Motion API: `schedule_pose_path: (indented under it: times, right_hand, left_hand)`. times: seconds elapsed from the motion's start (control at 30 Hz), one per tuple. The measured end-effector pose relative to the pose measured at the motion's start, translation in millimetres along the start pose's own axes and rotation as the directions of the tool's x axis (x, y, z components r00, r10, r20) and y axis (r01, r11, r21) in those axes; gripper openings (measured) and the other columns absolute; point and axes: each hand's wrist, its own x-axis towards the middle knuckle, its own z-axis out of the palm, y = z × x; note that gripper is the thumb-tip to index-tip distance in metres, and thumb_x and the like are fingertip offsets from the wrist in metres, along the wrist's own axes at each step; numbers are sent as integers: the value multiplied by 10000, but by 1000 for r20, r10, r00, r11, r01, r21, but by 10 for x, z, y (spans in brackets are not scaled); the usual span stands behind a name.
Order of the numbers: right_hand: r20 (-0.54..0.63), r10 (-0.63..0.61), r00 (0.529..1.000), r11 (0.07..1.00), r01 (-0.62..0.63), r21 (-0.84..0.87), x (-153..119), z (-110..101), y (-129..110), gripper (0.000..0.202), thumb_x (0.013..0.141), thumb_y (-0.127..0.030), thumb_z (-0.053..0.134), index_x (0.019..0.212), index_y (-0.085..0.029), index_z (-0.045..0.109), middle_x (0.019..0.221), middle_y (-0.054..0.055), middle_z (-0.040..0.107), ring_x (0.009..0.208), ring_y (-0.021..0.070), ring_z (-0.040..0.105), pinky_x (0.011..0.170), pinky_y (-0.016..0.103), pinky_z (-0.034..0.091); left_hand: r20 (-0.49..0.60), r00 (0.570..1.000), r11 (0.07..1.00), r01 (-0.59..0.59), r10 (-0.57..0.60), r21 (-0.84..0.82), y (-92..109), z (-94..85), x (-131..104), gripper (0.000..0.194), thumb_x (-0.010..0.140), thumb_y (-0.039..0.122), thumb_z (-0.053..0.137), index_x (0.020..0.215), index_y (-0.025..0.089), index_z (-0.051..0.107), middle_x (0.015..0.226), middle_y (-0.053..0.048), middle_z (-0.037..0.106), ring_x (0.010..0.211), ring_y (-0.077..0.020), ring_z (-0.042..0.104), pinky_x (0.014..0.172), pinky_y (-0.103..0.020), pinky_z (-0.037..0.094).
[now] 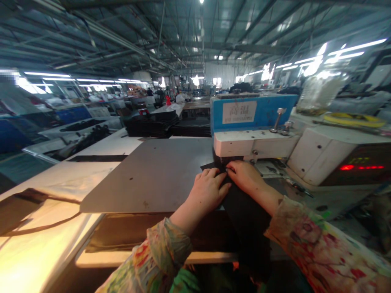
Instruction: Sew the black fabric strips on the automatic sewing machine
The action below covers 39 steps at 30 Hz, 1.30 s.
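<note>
A strip of black fabric (249,215) runs from under the head of a white and blue industrial machine (235,144) down over the table's front edge. My left hand (209,187) is closed on the fabric's left side, fingers bent over it and thumb towards the right. My right hand (246,177) pinches the cloth close to the machine head, fingertips almost meeting those of the left. The fingertips hide part of the fabric's edge. Beneath both hands and to the left lies a flat grey metal plate (146,175).
Dark fabric stacks (152,124) sit behind the plate. A brown folded cloth (122,232) lies on a shelf below it. At the right is a control box (354,162) with a red display, a yellow ring (354,119) and a clear plastic container (320,93). Brown cloth (24,203) lies at the left.
</note>
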Motion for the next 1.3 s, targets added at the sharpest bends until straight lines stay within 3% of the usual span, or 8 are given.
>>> schedule_pose_path:
  times: [1.3]
  right_hand:
    - [-30,-16,999,999,15,-32,-18,37,3,195,820,-239,409,833,-175,593,829,36,601,755,153,547,615,247,328]
  left_hand:
    - [-17,1000,1000,-7,7,-18,-17,6,-8,373,848,464,344,1119,271,513,1126,-22,489,1024,-212,423,829,-349,369]
